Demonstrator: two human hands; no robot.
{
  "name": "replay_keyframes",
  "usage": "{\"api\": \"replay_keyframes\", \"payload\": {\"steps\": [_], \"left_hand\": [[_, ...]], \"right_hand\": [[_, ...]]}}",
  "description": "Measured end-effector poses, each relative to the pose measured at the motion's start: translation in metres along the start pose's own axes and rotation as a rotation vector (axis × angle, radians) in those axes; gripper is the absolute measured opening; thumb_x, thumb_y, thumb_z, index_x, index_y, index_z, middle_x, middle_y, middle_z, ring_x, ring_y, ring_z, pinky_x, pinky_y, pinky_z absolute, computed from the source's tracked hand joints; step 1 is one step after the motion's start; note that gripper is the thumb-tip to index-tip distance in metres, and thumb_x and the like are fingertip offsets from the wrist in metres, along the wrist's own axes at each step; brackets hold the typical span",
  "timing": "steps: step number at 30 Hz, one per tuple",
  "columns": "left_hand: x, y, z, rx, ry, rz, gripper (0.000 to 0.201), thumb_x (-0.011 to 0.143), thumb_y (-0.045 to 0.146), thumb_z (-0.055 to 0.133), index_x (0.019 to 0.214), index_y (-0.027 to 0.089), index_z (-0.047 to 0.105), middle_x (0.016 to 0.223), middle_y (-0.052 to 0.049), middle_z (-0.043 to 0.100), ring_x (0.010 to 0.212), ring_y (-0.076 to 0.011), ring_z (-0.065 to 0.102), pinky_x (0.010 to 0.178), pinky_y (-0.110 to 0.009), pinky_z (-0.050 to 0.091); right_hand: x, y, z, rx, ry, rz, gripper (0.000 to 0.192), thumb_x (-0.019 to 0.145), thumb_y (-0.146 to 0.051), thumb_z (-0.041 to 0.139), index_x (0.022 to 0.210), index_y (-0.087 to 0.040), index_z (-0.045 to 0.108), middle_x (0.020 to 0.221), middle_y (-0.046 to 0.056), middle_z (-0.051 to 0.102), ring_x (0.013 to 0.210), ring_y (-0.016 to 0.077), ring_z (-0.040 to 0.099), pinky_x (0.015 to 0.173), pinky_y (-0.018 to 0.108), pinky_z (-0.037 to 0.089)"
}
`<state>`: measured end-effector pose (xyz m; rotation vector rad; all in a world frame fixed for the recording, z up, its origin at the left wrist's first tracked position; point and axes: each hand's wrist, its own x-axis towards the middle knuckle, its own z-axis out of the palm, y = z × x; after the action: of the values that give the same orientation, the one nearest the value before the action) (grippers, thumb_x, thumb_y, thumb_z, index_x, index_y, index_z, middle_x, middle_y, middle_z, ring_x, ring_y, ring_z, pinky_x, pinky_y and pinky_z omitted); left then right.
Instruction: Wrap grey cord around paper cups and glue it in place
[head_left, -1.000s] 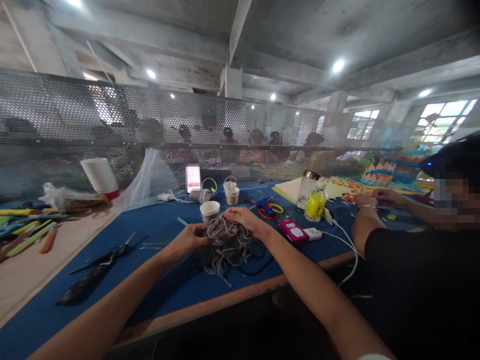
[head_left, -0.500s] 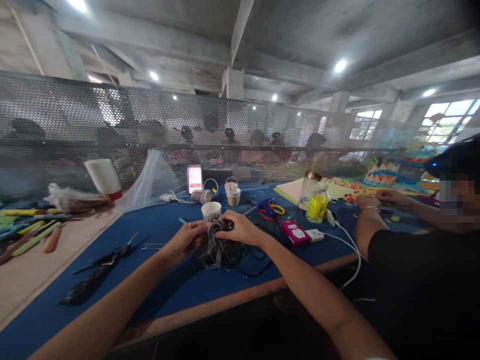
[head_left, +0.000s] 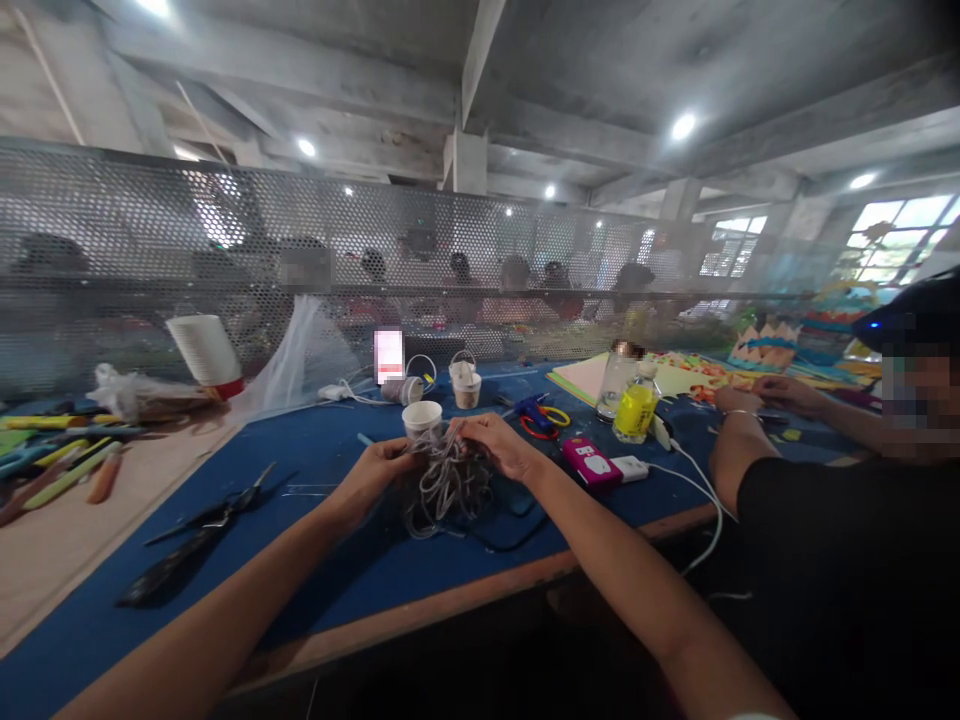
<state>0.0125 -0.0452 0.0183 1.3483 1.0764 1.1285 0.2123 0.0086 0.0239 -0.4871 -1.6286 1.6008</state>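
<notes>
Fingers (head_left: 394, 449) — your left hand (head_left: 376, 476), right hand (head_left: 501, 447) — pinch grey cord (head_left: 448, 482); blue tabletop (head_left: 322, 575) beneath it, perforated screen (head_left: 247, 235) beyond it.

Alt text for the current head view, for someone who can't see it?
A person's left hand and right hand hold a tangle of gray cord over a blue tabletop, in front of a white paper cup. A black-handled tool lies at left; a co-worker is at right.

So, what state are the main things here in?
Left hand, pinching cord
Right hand, pinching cord
Cord, loosely bunched
Cup, upright, open
Cup stack, nested, leaning
Phone, upright, screen lit
Right basket, upright
Left basket, on its side
Jar, upright, lidded
Yellow bottle, upright
Pink box, lying flat
</notes>
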Motion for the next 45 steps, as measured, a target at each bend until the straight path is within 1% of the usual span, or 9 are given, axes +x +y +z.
{"api": "replay_keyframes", "payload": {"steps": [3, 7, 10, 15, 20, 26, 34, 40, 45], "left_hand": [[-0.001, 0.001, -0.001, -0.056, -0.014, 0.001, 0.036, 0.057, 0.043, 0.078, 0.072, 0.012, 0.068, 0.052, -0.002, 0.059, 0.051, -0.0167, 0.055, 0.048, -0.026, 0.039], [-0.003, 0.001, 0.001, -0.046, -0.079, -0.002, 0.032, 0.057, 0.036, 0.08, 0.073, 0.011, 0.069, 0.057, -0.003, 0.063, 0.051, -0.0155, 0.054, 0.048, -0.025, 0.037], [-0.003, 0.0, 0.001, -0.066, -0.069, -0.014, 0.028, 0.06, 0.032, 0.079, 0.076, 0.011, 0.069, 0.062, -0.004, 0.065, 0.051, -0.0143, 0.054, 0.049, -0.025, 0.036], [0.003, -0.003, -0.005, -0.152, -0.084, -0.033, 0.02, 0.061, 0.025, 0.078, 0.075, 0.014, 0.068, 0.06, 0.001, 0.061, 0.046, -0.0071, 0.044, 0.046, -0.021, 0.03], [0.006, -0.009, -0.01, -0.203, -0.076, -0.071, 0.022, 0.068, 0.031, 0.074, 0.066, 0.015, 0.059, 0.044, 0.008, 0.039, 0.04, -0.0051, 0.03, 0.042, -0.02, 0.024], [0.005, -0.009, -0.011, -0.181, -0.09, -0.055, 0.02, 0.069, 0.029, 0.073, 0.067, 0.015, 0.059, 0.047, 0.007, 0.04, 0.042, -0.0054, 0.032, 0.044, -0.019, 0.026], [0.003, -0.003, -0.006, -0.128, -0.053, -0.021, 0.025, 0.058, 0.028, 0.08, 0.075, 0.013, 0.069, 0.064, -0.002, 0.062, 0.047, -0.0082, 0.042, 0.046, -0.023, 0.027], [0.0, -0.002, -0.004, -0.027, -0.069, 0.032, 0.029, 0.063, 0.034, 0.077, 0.081, 0.013, 0.069, 0.054, 0.002, 0.055, 0.045, -0.0087, 0.041, 0.046, -0.023, 0.028], [0.0, -0.001, -0.001, -0.054, -0.052, 0.015, 0.028, 0.062, 0.03, 0.078, 0.081, 0.013, 0.067, 0.063, -0.001, 0.061, 0.056, -0.014, 0.054, 0.052, -0.024, 0.037]], "right_hand": [[-0.001, -0.002, 0.001, 0.006, 0.023, 0.016, 0.036, 0.077, -0.05, 0.064, 0.084, -0.015, 0.07, 0.074, 0.001, 0.06, 0.064, 0.0092, 0.051, 0.061, 0.021, 0.041], [-0.003, -0.007, 0.007, -0.066, -0.065, 0.019, 0.04, 0.076, -0.048, 0.066, 0.106, -0.02, 0.066, 0.083, 0.001, 0.061, 0.064, 0.0089, 0.051, 0.053, 0.019, 0.038], [-0.003, -0.007, 0.006, -0.113, -0.076, 0.046, 0.042, 0.075, -0.047, 0.067, 0.107, -0.02, 0.065, 0.08, 0.0, 0.059, 0.06, 0.0074, 0.05, 0.047, 0.017, 0.03], [0.004, -0.003, -0.008, -0.201, 0.172, -0.039, 0.038, 0.079, -0.052, 0.06, 0.071, -0.015, 0.061, 0.067, -0.002, 0.054, 0.055, 0.0067, 0.044, 0.051, 0.019, 0.032], [0.005, -0.005, -0.006, -0.514, 0.376, -0.313, 0.031, 0.076, -0.046, 0.066, 0.086, -0.017, 0.061, 0.091, 0.001, 0.059, 0.08, 0.0122, 0.054, 0.076, 0.024, 0.041], [0.001, 0.006, 0.005, -0.563, -0.026, -0.148, 0.029, 0.075, -0.037, 0.067, 0.094, -0.016, 0.062, 0.08, 0.0, 0.06, 0.072, 0.012, 0.053, 0.07, 0.024, 0.041], [0.003, -0.001, -0.005, -0.23, -0.011, -0.101, 0.019, 0.071, -0.024, 0.064, 0.087, -0.017, 0.056, 0.08, -0.002, 0.055, 0.073, 0.0109, 0.052, 0.071, 0.023, 0.041], [0.0, 0.002, 0.003, -0.367, -0.109, -0.106, 0.025, 0.067, -0.025, 0.07, 0.087, -0.017, 0.057, 0.082, -0.002, 0.056, 0.075, 0.0109, 0.051, 0.073, 0.024, 0.041], [-0.003, -0.003, 0.007, -0.232, -0.174, -0.045, 0.027, 0.07, -0.027, 0.07, 0.092, -0.017, 0.06, 0.089, 0.001, 0.059, 0.083, 0.013, 0.054, 0.079, 0.025, 0.042]]}}
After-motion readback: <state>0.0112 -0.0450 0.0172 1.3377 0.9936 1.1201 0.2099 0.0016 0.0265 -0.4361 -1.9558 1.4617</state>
